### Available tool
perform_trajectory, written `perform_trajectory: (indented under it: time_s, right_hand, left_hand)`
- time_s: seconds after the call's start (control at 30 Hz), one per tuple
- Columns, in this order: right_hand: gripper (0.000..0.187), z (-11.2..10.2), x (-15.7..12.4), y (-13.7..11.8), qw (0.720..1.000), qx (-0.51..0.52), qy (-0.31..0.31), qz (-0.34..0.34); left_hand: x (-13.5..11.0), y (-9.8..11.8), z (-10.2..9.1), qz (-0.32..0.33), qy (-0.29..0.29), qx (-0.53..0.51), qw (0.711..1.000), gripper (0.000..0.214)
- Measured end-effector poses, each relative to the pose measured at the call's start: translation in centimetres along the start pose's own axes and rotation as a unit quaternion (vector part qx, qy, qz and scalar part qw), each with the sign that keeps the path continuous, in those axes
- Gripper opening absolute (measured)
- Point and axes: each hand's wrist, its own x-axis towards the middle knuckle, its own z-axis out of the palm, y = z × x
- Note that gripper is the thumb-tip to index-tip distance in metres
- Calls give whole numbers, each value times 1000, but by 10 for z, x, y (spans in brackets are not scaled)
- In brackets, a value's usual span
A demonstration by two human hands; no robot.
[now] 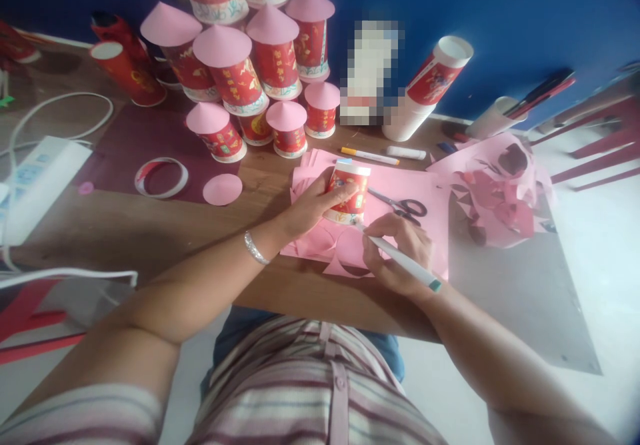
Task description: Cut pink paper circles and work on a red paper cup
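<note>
Wrapped around a red and white paper cup (356, 195), my left hand (320, 202) steadies it above the pink paper sheets (415, 192). The cup has red printed decoration and coloured marks along its white lower band. My right hand (400, 252) grips a white marker (407, 263) with a green end, its tip at or very near that band. Behind the right hand lie dark-handled scissors (410, 208). Cut pink pieces (345, 248) are under and in front of the cup. A yellow marker (370, 156) and a white cap-like piece (406, 152) rest beyond the paper.
Several red cups with pink cone tops (273, 45) stand stacked at the back. A tape roll (161, 177) and pink disc (223, 190) lie left, near a white power strip (43, 185). Tilted stacked cups (425, 92), a pen holder (495, 118) and pink scraps (500, 192) are right.
</note>
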Motion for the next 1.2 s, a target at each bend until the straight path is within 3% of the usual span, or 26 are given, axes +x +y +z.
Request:
perform_trajectory:
  time_s: [0.4,1.2]
  right_hand:
    - [27,2,1,1,999,29,0,-42]
    - [24,4,0,3,999,18,-2,-35]
  left_hand:
    - [1,-1,-1,1,-3,-7,1000,53]
    - [0,1,3,2,-6,-7,1000,52]
